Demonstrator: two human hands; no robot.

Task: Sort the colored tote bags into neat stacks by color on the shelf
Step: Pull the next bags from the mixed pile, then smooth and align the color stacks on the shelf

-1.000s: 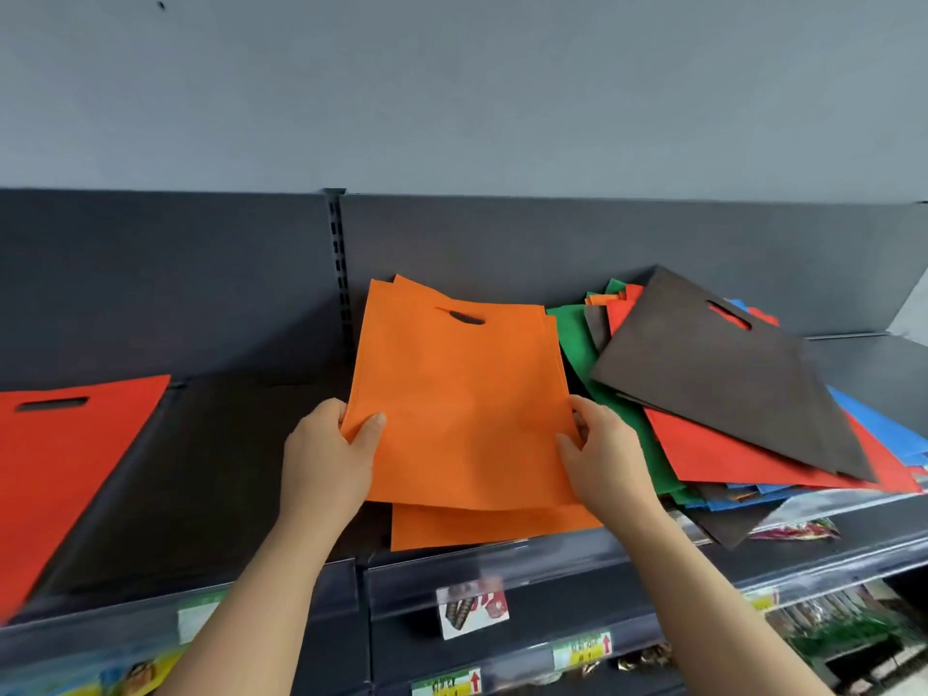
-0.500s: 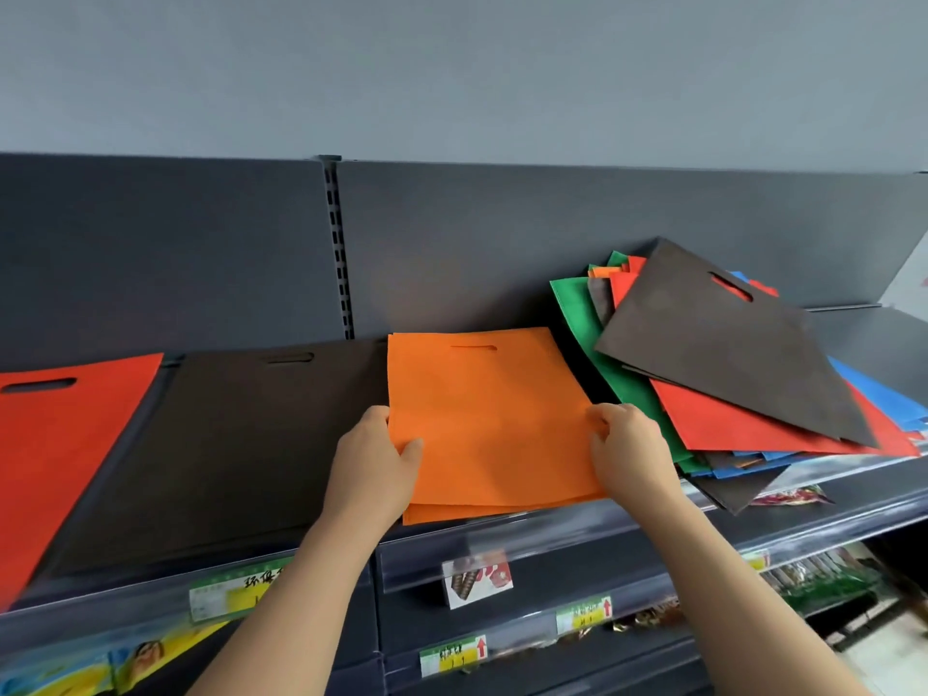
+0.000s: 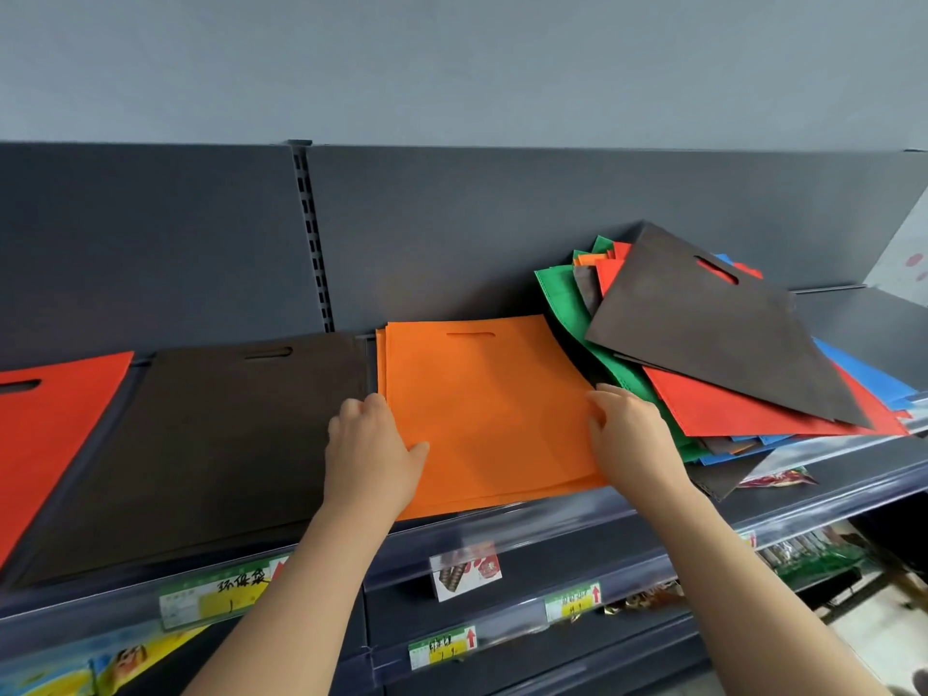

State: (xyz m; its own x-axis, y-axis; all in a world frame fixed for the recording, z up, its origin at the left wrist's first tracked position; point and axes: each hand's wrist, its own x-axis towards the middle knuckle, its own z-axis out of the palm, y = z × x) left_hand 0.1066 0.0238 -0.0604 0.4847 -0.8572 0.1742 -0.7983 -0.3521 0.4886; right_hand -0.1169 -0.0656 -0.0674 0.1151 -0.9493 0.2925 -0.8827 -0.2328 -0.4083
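Gripping its side edges, left hand and right hand hold the orange tote bag stack flat on the shelf, between brown bags left and a mixed pile right.

Middle stack on shelf; jumbled pile right, flat stack left.

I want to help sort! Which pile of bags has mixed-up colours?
The far-right heap: brown, red, green and blue bags jumbled. The orange stack, brown stack and red stack are single-coloured.

Grey wall, yellow-green price labels, product card, shiny red packet
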